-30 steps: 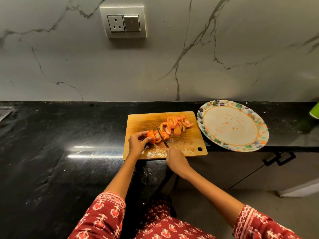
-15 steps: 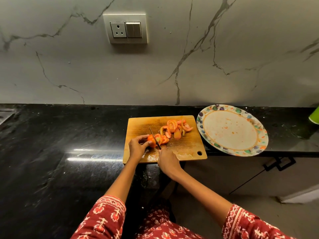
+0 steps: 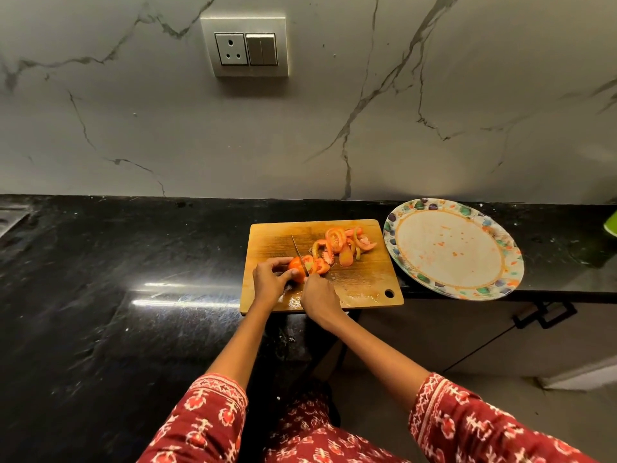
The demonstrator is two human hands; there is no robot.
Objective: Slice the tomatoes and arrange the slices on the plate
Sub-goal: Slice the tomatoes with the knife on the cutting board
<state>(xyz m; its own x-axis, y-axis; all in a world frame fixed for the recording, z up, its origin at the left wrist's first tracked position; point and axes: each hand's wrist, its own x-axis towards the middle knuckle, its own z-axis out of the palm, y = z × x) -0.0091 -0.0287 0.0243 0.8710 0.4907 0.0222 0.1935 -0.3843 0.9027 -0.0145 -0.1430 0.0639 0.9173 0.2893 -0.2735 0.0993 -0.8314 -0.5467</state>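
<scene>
A wooden cutting board lies on the black counter. On it my left hand grips a partly cut tomato. My right hand holds a knife whose blade stands in the tomato, its tip pointing away from me. A fresh slice leans just right of the blade. Several cut slices lie in a heap at the board's far right. The round plate with a coloured patterned rim sits to the right of the board, with only juice specks on it.
The black stone counter runs to the left; its front edge steps back near the board, and the plate overhangs it. A marble wall with a socket rises behind. A green object shows at the far right edge. Cabinet handles sit below.
The knife has moved left along the tomato and now cuts further in. My left hand has kept its grip on the tomato. The camera has tilted slightly.
</scene>
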